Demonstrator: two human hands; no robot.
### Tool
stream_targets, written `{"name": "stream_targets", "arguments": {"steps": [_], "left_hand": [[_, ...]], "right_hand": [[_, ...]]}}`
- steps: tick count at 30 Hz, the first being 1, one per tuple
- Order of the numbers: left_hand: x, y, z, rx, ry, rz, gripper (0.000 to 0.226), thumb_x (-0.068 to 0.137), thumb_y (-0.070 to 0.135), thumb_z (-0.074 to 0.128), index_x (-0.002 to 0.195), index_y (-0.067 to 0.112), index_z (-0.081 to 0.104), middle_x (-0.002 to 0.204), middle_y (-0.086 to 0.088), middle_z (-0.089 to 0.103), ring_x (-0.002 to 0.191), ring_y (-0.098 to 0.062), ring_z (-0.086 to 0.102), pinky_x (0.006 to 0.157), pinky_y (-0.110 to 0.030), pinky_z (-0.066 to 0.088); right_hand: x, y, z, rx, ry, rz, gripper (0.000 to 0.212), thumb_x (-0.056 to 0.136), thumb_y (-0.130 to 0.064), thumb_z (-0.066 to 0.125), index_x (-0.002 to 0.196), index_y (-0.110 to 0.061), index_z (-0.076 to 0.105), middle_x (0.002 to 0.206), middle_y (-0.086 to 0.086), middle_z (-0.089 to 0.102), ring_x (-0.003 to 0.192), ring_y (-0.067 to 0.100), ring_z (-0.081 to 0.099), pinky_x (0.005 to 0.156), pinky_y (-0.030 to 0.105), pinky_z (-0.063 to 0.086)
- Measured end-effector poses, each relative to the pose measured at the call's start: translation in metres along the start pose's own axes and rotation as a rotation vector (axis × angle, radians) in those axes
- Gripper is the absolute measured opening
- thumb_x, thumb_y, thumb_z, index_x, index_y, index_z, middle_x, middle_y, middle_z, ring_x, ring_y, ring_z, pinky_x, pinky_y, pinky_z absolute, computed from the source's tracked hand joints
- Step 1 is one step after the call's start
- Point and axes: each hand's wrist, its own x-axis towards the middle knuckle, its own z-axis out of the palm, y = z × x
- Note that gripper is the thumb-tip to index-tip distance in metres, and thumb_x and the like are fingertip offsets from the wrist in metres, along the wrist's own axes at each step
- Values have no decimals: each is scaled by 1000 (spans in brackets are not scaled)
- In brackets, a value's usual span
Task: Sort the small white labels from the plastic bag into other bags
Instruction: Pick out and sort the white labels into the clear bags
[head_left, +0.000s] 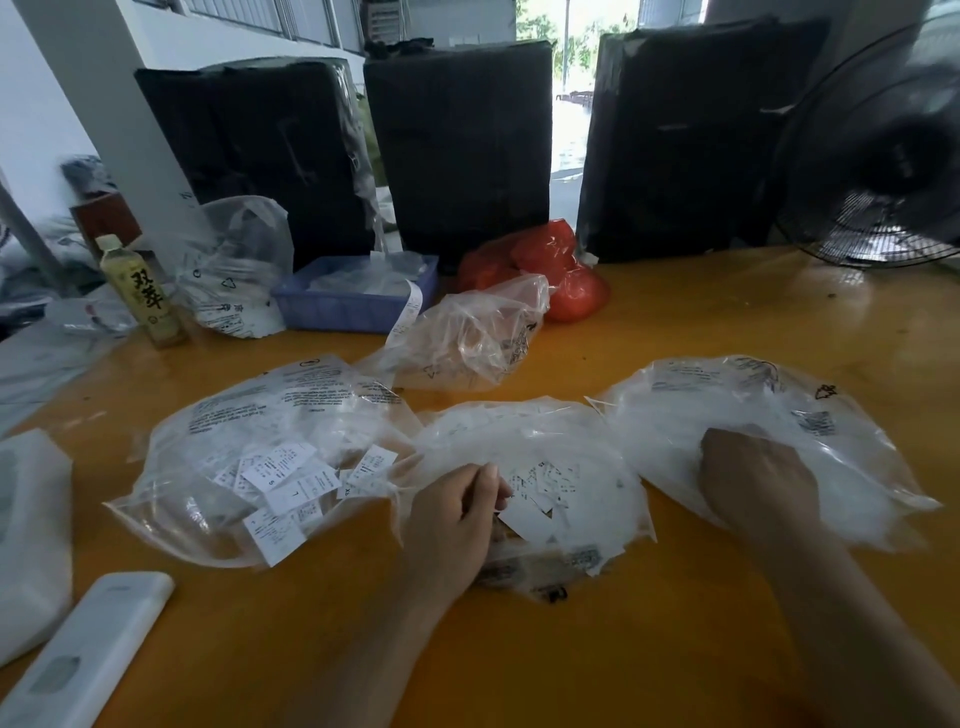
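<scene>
Three clear plastic bags lie side by side on the orange table (571, 649). The left bag (249, 415) shows several small white labels (283, 473) inside. On the middle bag (545, 441) lie more labels, and my left hand (457, 514) rests at its near edge, pinching a small white label (524, 519) between thumb and fingers. My right hand (753, 478) reaches into the right bag (753, 395); its fingers are hidden by the plastic.
A fourth clear bag (467, 338), a blue tray (353, 301), a bottle (140, 291) and a red bag (550, 265) sit behind. Three black parcels (457, 145) line the far edge. A fan (872, 166) stands right, a white device (88, 649) near left.
</scene>
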Motion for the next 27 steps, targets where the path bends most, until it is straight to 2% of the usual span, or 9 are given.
{"name": "stream_targets", "arguments": {"steps": [3, 7, 11, 14, 20, 23, 25, 27], "left_hand": [[-1, 0, 0, -34, -36, -23, 31, 109, 34, 50, 86, 34, 71, 77, 14, 73, 67, 0, 71, 63, -12, 54], [-2, 0, 0, -53, -44, -46, 32, 109, 34, 50, 84, 36, 70, 76, 12, 74, 64, -1, 71, 62, -15, 56], [-2, 0, 1, -31, -28, -48, 31, 109, 33, 51, 86, 36, 71, 76, 14, 74, 68, 0, 72, 62, -14, 56], [-3, 0, 0, -23, -44, -60, 32, 109, 34, 49, 88, 33, 73, 79, 14, 74, 73, 1, 72, 66, -12, 55], [-3, -1, 0, -58, -36, -78, 34, 109, 35, 50, 87, 29, 75, 79, 13, 75, 72, 2, 71, 67, -10, 52], [-3, -2, 0, -88, -52, -90, 35, 108, 39, 49, 87, 29, 75, 77, 14, 74, 70, 2, 70, 66, -9, 51], [-3, -2, 0, -109, -54, -92, 36, 107, 43, 47, 87, 30, 74, 81, 18, 74, 69, 1, 70, 66, -10, 50], [-3, -1, 0, -148, -56, -93, 38, 104, 49, 45, 88, 29, 74, 84, 19, 74, 67, -2, 70, 64, -11, 51]], "right_hand": [[-1, 1, -2, 48, 18, 24, 15, 90, 2, 48, 95, -11, 55, 90, 5, 47, 84, 32, 57, 79, 37, 53], [3, 1, 3, 192, 151, 18, 5, 99, -12, 43, 96, -13, 46, 86, 6, 52, 77, 31, 57, 66, 36, 44], [3, -1, 7, 215, 313, -94, 29, 105, -29, 43, 85, -11, 54, 73, 4, 55, 66, 30, 58, 60, 35, 46], [-2, -8, 8, 269, 375, -153, 29, 105, -31, 44, 86, -13, 54, 78, 6, 59, 68, 32, 60, 61, 37, 48], [-9, -17, 10, 468, 563, -296, 12, 101, -22, 56, 94, -13, 61, 87, 2, 64, 65, 23, 56, 64, 32, 39], [-16, -25, 12, 585, 565, -331, 4, 98, -21, 64, 96, -17, 63, 83, -9, 62, 63, 15, 57, 66, 31, 42], [-21, -30, 12, 718, 533, -346, 6, 96, -21, 68, 92, -22, 63, 75, -18, 61, 63, 6, 61, 58, 23, 44], [-25, -35, 14, 931, 426, -391, 9, 93, -20, 72, 89, -24, 64, 72, -14, 67, 69, 5, 66, 55, 16, 49]]}}
